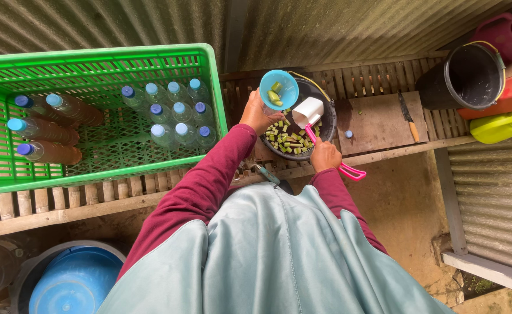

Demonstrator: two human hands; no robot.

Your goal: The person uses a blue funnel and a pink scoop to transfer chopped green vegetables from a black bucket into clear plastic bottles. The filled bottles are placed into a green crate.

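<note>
crate (102, 110) left, bottles (174, 110) inside | basin (328, 125) centre | knife (408, 116) on board (378, 119), right

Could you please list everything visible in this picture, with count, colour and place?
plastic crate: one, green, left on slatted bench
capped bottles: several, blue caps, standing and lying in crate
round funnel: one, blue, holding green pieces
dark bowl: one, with chopped green pieces, centre
white scoop with pink handle: one, over bowl
knife: one, on wooden board
black bucket: one, right
left hand: grips funnel
right hand: grips scoop handle
</note>
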